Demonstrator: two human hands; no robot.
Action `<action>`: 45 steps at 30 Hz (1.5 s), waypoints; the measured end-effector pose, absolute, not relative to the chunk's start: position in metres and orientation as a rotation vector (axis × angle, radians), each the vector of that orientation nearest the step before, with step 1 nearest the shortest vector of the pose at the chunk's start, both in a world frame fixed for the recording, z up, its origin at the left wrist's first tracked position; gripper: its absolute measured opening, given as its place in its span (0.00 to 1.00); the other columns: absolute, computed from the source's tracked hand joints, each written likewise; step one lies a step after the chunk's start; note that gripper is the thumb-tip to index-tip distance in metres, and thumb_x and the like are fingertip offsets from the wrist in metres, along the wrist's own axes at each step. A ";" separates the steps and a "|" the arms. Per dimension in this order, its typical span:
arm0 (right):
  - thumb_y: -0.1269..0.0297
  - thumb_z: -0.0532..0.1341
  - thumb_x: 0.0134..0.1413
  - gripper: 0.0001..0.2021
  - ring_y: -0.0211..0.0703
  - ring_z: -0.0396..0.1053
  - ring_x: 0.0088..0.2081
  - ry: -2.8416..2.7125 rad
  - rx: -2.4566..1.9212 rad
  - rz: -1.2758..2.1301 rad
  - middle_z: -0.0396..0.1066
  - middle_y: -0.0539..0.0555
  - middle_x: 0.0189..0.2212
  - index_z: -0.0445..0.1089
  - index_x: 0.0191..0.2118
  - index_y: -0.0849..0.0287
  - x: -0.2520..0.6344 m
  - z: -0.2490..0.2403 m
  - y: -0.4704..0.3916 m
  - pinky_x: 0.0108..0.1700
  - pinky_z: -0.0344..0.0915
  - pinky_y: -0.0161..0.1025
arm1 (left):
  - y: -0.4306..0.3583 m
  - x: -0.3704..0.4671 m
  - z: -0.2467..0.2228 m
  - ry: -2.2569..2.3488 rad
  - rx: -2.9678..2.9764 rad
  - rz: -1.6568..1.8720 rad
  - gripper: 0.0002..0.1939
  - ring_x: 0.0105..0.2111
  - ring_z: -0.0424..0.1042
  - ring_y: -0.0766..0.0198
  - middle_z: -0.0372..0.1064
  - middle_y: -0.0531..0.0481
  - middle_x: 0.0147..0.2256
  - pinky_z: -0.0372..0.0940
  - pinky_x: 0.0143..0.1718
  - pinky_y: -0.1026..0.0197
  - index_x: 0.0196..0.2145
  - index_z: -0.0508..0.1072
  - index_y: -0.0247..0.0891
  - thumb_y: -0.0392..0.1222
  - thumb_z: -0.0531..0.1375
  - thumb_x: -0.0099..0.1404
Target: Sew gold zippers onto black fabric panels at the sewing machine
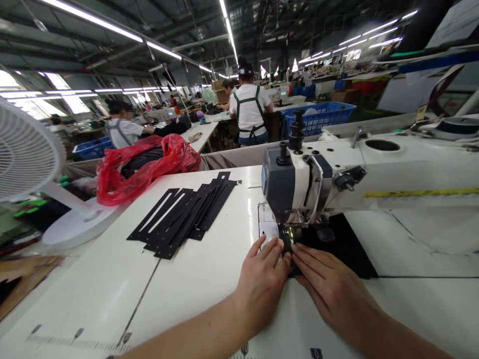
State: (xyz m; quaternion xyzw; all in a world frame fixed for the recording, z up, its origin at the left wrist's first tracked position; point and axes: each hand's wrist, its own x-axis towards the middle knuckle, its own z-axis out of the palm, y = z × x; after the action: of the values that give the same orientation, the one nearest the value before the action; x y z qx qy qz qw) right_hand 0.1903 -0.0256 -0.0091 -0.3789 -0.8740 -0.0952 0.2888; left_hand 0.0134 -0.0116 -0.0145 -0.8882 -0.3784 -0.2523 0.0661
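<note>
Both hands lie at the needle area of a white and grey sewing machine (288, 184). Beneath its presser foot is a piece of black fabric (350, 244) with a short strip of gold zipper teeth (291, 235). My left hand (262, 274) rests left of the zipper, fingers stretched forward, tips at the fabric's edge. To the right of the zipper, my right hand (333, 284) lies flat on the fabric with its fingers straight and side by side. The fingertips of the two hands nearly meet just in front of the presser foot. The needle itself cannot be made out.
A fanned stack of black slotted strips (183, 214) lies on the white sewing table (90, 279). Behind it sits a red plastic bag (149, 164) with dark material; a white fan (26, 149) stands left. People work at tables beyond, near a blue basket (318, 119).
</note>
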 end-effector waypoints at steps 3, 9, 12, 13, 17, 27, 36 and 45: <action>0.74 0.51 0.57 0.15 0.46 0.68 0.47 -2.321 -1.015 -0.245 0.71 0.60 0.45 0.72 0.44 0.67 0.191 -0.012 -0.022 0.47 0.69 0.44 | -0.006 0.014 -0.014 -1.155 -2.695 -0.810 0.10 0.49 0.68 0.56 0.70 0.42 0.46 0.59 0.55 0.48 0.41 0.72 0.35 0.32 0.51 0.66; 0.76 0.50 0.56 0.16 0.47 0.68 0.47 -2.311 -1.033 -0.262 0.70 0.61 0.46 0.70 0.47 0.68 0.192 -0.016 -0.009 0.47 0.70 0.44 | 0.006 0.018 -0.012 -1.196 -2.724 -0.860 0.10 0.47 0.68 0.56 0.71 0.42 0.42 0.62 0.52 0.49 0.38 0.73 0.35 0.32 0.51 0.66; 0.77 0.49 0.56 0.17 0.46 0.69 0.46 -2.314 -1.026 -0.287 0.70 0.61 0.46 0.70 0.47 0.69 0.192 -0.015 -0.005 0.46 0.70 0.43 | 0.010 0.017 -0.010 -1.204 -2.735 -0.911 0.09 0.46 0.68 0.56 0.71 0.42 0.42 0.62 0.51 0.49 0.37 0.73 0.35 0.33 0.52 0.65; 0.77 0.49 0.57 0.17 0.46 0.69 0.46 -2.315 -1.021 -0.302 0.70 0.61 0.46 0.70 0.47 0.70 0.192 -0.015 -0.005 0.46 0.70 0.42 | 0.010 0.017 -0.010 -1.216 -2.744 -0.916 0.08 0.47 0.68 0.55 0.71 0.42 0.43 0.62 0.51 0.49 0.37 0.73 0.35 0.33 0.53 0.65; 0.77 0.49 0.57 0.16 0.47 0.69 0.46 -2.312 -1.037 -0.433 0.69 0.63 0.47 0.71 0.45 0.69 0.194 -0.021 -0.009 0.46 0.70 0.42 | 0.005 0.012 -0.008 -1.257 -2.782 -0.905 0.06 0.48 0.67 0.55 0.70 0.44 0.46 0.60 0.53 0.47 0.38 0.72 0.37 0.36 0.56 0.63; 0.83 0.46 0.52 0.21 0.46 0.70 0.44 -2.375 -1.011 -0.416 0.71 0.62 0.44 0.72 0.44 0.67 0.198 -0.019 -0.003 0.46 0.71 0.41 | 0.011 0.008 -0.017 -1.123 -2.833 -0.970 0.08 0.47 0.68 0.61 0.72 0.46 0.42 0.56 0.55 0.51 0.37 0.71 0.36 0.32 0.52 0.66; 0.81 0.46 0.54 0.19 0.44 0.72 0.40 -2.339 -1.056 -0.390 0.73 0.59 0.40 0.71 0.43 0.65 0.199 -0.020 0.012 0.42 0.71 0.39 | 0.024 0.010 -0.015 -1.141 -2.820 -0.968 0.07 0.46 0.69 0.59 0.72 0.44 0.42 0.60 0.49 0.53 0.35 0.71 0.36 0.34 0.53 0.65; 0.81 0.46 0.53 0.19 0.43 0.72 0.38 -2.321 -1.099 -0.398 0.74 0.55 0.37 0.70 0.41 0.59 0.194 -0.014 0.017 0.39 0.70 0.39 | 0.032 0.011 -0.018 -1.123 -2.815 -1.049 0.06 0.44 0.70 0.61 0.72 0.47 0.39 0.60 0.47 0.55 0.33 0.71 0.37 0.34 0.54 0.65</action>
State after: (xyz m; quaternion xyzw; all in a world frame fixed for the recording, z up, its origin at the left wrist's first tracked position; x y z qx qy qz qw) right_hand 0.1942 0.0167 -0.0141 -0.4076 -0.8604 -0.1476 0.2681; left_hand 0.0111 0.0324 -0.0179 -0.8773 -0.3499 -0.3268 -0.0327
